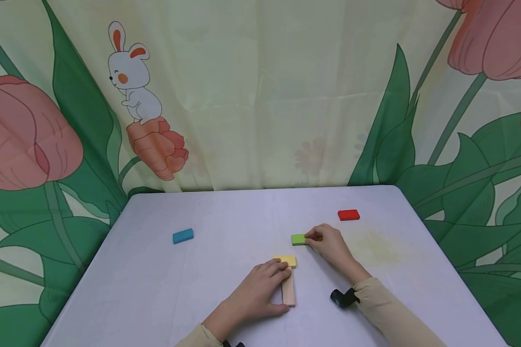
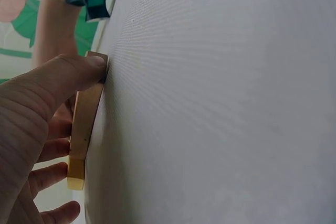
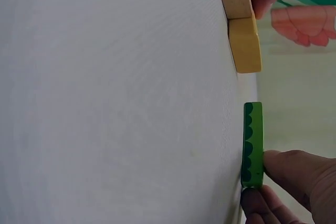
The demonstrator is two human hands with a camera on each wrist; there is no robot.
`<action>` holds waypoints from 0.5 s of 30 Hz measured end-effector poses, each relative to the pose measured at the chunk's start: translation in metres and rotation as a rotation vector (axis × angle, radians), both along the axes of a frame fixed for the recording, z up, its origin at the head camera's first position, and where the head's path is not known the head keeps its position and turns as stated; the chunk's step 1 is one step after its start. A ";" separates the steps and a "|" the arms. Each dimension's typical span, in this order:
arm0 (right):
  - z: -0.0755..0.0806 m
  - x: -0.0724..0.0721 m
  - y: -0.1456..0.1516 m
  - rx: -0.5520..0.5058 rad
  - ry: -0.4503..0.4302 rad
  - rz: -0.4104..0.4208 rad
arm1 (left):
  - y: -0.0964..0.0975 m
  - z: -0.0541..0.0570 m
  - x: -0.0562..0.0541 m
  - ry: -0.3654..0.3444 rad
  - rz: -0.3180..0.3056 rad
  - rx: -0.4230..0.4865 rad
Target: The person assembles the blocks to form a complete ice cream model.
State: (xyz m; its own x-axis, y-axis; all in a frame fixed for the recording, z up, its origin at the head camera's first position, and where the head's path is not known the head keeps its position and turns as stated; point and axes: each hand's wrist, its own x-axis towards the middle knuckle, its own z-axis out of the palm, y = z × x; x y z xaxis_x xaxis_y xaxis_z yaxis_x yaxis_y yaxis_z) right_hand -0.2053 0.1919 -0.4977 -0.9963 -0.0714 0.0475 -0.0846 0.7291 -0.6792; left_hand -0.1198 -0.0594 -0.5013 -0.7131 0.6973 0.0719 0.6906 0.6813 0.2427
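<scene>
A long plain wooden block [image 1: 288,291] lies on the table, with a yellow block [image 1: 288,260] set crosswise against its far end. My left hand [image 1: 260,291] holds the wooden block, thumb at its near end and fingertips by the yellow block. In the left wrist view, the thumb [image 2: 86,69] covers part of the wooden block's end. Farther off and to the right, my right hand [image 1: 331,245] pinches the right end of a green block [image 1: 298,239] between thumb and fingers. Dark green scallops mark that green block's side [image 3: 249,145] in the right wrist view.
A blue block [image 1: 183,236] lies at the table's left, and a red block [image 1: 349,215] near the back right, beyond my right hand. Behind the white table [image 1: 226,212] hangs a curtain [image 1: 260,96] printed with tulips and a rabbit.
</scene>
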 end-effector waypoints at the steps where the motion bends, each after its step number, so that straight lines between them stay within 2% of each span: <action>1: 0.000 0.000 -0.002 0.000 -0.001 0.002 | 0.000 0.000 0.000 0.000 0.000 -0.001; 6: -0.001 -0.001 -0.011 -0.006 -0.016 0.004 | -0.001 0.000 0.000 0.011 -0.004 -0.013; 15: -0.002 -0.002 -0.021 -0.023 0.000 0.030 | -0.003 -0.001 0.000 0.075 -0.023 -0.006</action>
State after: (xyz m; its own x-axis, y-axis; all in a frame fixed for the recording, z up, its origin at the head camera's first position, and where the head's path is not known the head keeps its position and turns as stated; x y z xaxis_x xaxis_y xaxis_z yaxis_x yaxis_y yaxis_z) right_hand -0.2072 0.1704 -0.4994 -0.9938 -0.0998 0.0491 -0.1057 0.7107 -0.6955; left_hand -0.1199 -0.0623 -0.5023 -0.6900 0.7137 0.1204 0.7219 0.6666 0.1856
